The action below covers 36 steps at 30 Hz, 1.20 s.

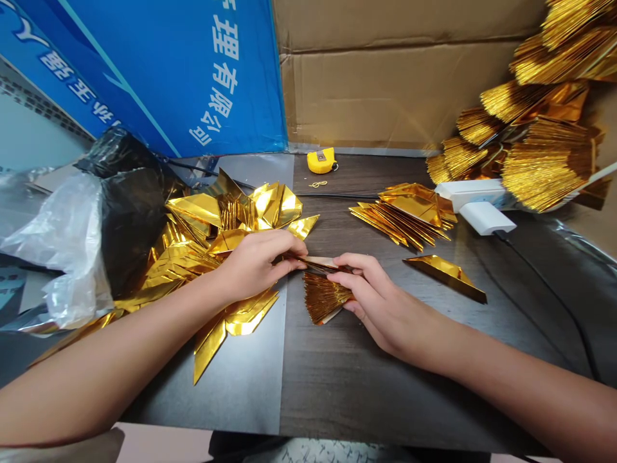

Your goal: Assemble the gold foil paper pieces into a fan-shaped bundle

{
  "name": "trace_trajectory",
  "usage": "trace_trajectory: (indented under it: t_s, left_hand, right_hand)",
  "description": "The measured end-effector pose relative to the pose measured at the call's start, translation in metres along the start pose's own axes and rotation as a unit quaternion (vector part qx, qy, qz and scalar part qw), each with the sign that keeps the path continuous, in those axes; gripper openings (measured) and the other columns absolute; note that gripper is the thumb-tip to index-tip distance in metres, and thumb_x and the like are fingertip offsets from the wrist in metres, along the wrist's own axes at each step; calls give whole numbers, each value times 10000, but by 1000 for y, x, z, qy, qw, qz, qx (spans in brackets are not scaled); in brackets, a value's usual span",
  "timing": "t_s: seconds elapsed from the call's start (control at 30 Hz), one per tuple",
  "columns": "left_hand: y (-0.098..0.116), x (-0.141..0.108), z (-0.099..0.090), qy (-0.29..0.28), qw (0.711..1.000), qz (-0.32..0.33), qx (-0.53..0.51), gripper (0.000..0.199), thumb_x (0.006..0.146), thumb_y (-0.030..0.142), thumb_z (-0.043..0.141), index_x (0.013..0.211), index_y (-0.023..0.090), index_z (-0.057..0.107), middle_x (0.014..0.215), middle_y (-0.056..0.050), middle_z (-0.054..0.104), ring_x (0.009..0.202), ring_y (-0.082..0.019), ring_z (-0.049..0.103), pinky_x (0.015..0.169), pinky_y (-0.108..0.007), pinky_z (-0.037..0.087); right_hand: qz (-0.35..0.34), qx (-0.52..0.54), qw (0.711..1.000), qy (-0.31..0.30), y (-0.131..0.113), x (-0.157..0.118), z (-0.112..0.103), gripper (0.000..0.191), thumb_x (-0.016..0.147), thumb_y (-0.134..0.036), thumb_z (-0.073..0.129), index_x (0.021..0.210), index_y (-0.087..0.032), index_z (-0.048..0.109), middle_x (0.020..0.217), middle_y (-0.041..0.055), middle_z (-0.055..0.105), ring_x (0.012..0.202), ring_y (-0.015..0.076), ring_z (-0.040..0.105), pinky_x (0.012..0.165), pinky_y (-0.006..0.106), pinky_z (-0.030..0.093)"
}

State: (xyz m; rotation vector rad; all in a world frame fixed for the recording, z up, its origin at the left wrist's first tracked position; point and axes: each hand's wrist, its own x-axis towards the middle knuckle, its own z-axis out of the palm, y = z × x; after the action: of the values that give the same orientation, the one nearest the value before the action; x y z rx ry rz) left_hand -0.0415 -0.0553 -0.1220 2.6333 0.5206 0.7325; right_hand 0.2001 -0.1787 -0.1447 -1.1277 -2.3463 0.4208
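Note:
Between both hands is a folded piece of gold foil paper [321,262], its pale edge facing up. My left hand [265,260] pinches its left end between thumb and fingers. On the right end, the thumb and index finger of my right hand [373,292] close on it. A fan-shaped stack of pleated gold paper [322,297] sits just below, its right side tucked under my right fingers. To the left lies a heap of folded gold paper pieces [186,267], partly behind my left wrist. A layered bundle of gold pieces [409,209] and a single folded gold piece [446,276] lie right.
A yellow tape measure [321,161] stands at the back near a cardboard panel [405,96]. Several gold fans [544,161] pile up at right, by a white charger [486,218] with a black cable. Black and clear plastic bags [130,199] lie left.

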Motion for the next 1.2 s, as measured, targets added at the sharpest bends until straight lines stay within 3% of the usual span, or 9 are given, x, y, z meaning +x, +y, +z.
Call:
trace_trajectory:
  t_s: [0.13, 0.27, 0.43, 0.57, 0.77, 0.9, 1.0, 1.1, 1.2]
  left_hand:
    - [1, 1, 0, 1, 1000, 22, 2, 108, 927, 177, 664, 1034, 160, 671, 875, -23, 729, 794, -104, 681, 733, -214, 528]
    - [1, 3, -3, -22, 1000, 19, 4, 57, 937, 169, 644, 927, 171, 700, 836, -21, 712, 798, -117, 661, 745, -242, 513]
    - [4, 6, -5, -17, 1000, -15, 22, 35, 918, 187, 682, 931, 164, 704, 807, -2, 692, 770, -102, 647, 705, -207, 477]
    - [6, 10, 0, -62, 998, -13, 11, 74, 920, 201, 682, 971, 152, 704, 834, -8, 692, 782, -108, 651, 710, -202, 481]
    - [11, 11, 12, -92, 996, 0, -10, 249, 1001, 189, 515, 1185, 160, 679, 957, -64, 668, 899, -143, 636, 805, -252, 519]
    - [18, 11, 13, -150, 989, 7, -13, 381, 1038, 212, 377, 1354, 107, 562, 988, -96, 606, 940, -174, 590, 845, -300, 523]
    - [20, 8, 10, -176, 984, 14, 6, 444, 1055, 285, 333, 1434, 100, 475, 1071, -129, 581, 998, -203, 561, 913, -354, 516]
    - [19, 3, 4, -166, 986, 15, 24, 486, 1056, 328, 348, 1486, 112, 417, 1111, -138, 578, 1052, -220, 558, 962, -381, 509]
    - [16, 2, -3, -150, 988, 18, 16, 428, 1046, 245, 373, 1434, 117, 500, 1060, -116, 605, 1003, -187, 589, 911, -319, 526]
  right_hand:
    - [7, 8, 1000, 3, 1, -1, 1, 428, 983, -42, 412, 1396, -148, 437, 1479, 221, 412, 1397, 314, 464, 1083, 570, 505]
    - [8, 20, 1000, -14, 2, 0, 1, 430, 985, -41, 408, 1395, -167, 436, 1400, 189, 522, 1336, 291, 512, 1066, 566, 514]
    - [10, -8, 1000, -12, -1, 1, -1, 370, 992, -55, 424, 1352, -138, 456, 1539, 228, 368, 1463, 312, 353, 1137, 569, 438]
    - [11, -22, 1000, -14, -1, 1, 2, 360, 998, -57, 414, 1345, -150, 449, 1566, 234, 339, 1449, 338, 354, 1099, 599, 449]
    - [-10, -37, 999, -3, 0, 4, 5, 378, 992, -57, 412, 1353, -162, 452, 1317, 186, 546, 1240, 317, 509, 1042, 630, 445]
    - [-16, -14, 1000, -11, -2, 8, 2, 389, 998, -57, 406, 1373, -148, 447, 1256, 177, 560, 1156, 298, 517, 951, 527, 508]
    - [-9, -2, 1000, -15, -2, 9, 2, 409, 989, -52, 417, 1378, -170, 463, 1237, 161, 574, 1107, 293, 521, 934, 517, 510]
    - [-6, -6, 1000, -22, -1, 8, 4, 520, 980, -41, 421, 1480, -175, 375, 1231, 152, 569, 1082, 287, 517, 941, 515, 510]
    - [7, -16, 999, -30, 0, 8, 5, 590, 995, -64, 410, 1555, -152, 246, 1243, 161, 566, 1096, 300, 506, 959, 539, 507]
